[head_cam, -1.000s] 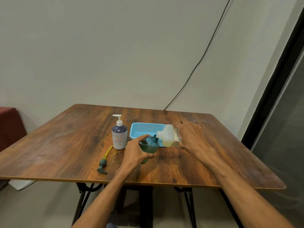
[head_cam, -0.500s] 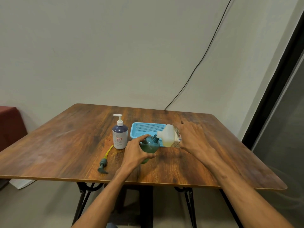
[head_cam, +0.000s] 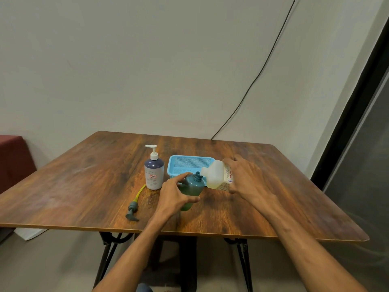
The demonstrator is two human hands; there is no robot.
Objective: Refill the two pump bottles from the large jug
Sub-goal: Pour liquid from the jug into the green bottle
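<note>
Head view: near the front edge of the table (head_cam: pixel 84 186), left of the middle of the frame, a loose pump (head_cam: pixel 133 205) is seen lying flat. Just past it, the open green bottle (head_cam: pixel 192 186) is held by the left hand (head_cam: pixel 174 197), fingers curled round it. The jug (head_cam: pixel 214 174) is gripped by the right hand (head_cam: pixel 244 180) and tipped over, spout at the bottle's mouth. The first fill is judged to be under way. A slow, steady tilt is called for next. Farther back, the second pump bottle (head_cam: pixel 154 173) is stood capped beside a blue basket (head_cam: pixel 189 163).
</note>
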